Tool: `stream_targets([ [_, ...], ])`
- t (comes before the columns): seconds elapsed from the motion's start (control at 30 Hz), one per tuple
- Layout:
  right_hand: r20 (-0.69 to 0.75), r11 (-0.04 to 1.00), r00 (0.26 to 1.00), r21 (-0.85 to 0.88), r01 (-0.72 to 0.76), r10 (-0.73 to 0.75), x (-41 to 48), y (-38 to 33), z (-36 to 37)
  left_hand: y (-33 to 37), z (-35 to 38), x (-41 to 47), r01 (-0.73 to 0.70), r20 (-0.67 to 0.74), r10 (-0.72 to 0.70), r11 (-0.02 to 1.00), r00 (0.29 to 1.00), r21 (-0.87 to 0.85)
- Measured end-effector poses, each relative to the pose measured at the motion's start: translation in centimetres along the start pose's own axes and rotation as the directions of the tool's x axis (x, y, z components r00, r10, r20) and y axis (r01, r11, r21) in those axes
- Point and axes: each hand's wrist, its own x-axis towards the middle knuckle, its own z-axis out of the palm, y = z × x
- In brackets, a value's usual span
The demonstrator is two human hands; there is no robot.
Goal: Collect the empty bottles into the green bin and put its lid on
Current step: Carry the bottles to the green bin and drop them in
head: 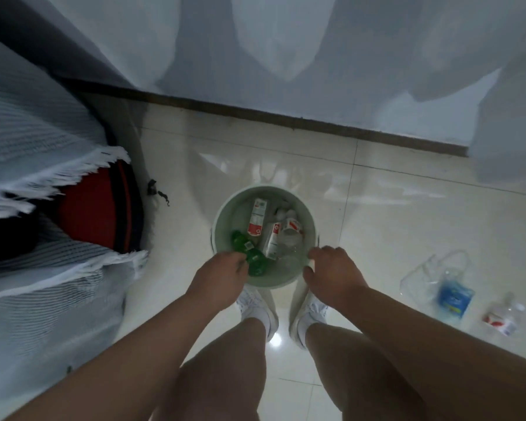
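The pale green bin (pixel 225 214) stands open just in front of my white shoes. Inside it lie several bottles: clear ones with red and white labels (pixel 258 218) and a green bottle (pixel 254 258) at the near left. My left hand (pixel 220 276) is curled over the near-left rim, its fingers beside the green bottle. My right hand (pixel 331 270) grips the near-right rim with its fingers hooked over the edge. One more clear bottle with a red label (pixel 503 317) lies on the floor at the far right. No lid is in view.
A clear plastic bag with a blue packet (pixel 451 294) lies on the tiles right of the bin. A bed with a fringed striped blanket (pixel 43 165) and a red and black bag (pixel 101 208) fill the left. The wall and dark skirting board (pixel 286 118) run behind the bin.
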Motion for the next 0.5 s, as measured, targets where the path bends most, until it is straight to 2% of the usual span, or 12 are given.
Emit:
stream_targets([
  [0.17,0.083,0.974,0.984,0.154,-0.166,0.155,-12.8,2.3,-5.8,0.7,-5.1,-13.6,0.077,0.023,-0.075,0.992,0.997,-0.102],
  [0.23,0.128,0.942,0.971,0.247,-0.227,0.200,-18.4,2.6,-8.5,1.5,-7.1,-19.0,0.111,0.059,-0.100,0.966,0.993,-0.235],
  [0.3,0.125,0.902,0.966,0.346,-0.257,0.227,-24.4,2.7,-11.2,2.9,-9.2,-23.9,0.120,0.071,-0.102,0.935,0.992,-0.333],
  [0.37,0.092,0.854,0.958,0.436,-0.283,0.271,-29.6,2.8,-12.9,4.0,-11.0,-27.9,0.096,0.068,-0.076,0.929,0.995,-0.357],
  [0.43,0.065,0.776,0.939,0.545,-0.317,0.338,-34.7,3.0,-13.9,5.6,-12.7,-31.1,0.045,0.051,-0.029,0.938,0.998,-0.343],
  [0.5,0.068,0.616,0.914,0.719,-0.323,0.399,-39.8,3.1,-14.0,7.6,-14.6,-33.5,-0.014,0.052,0.029,0.963,0.998,-0.269],
])
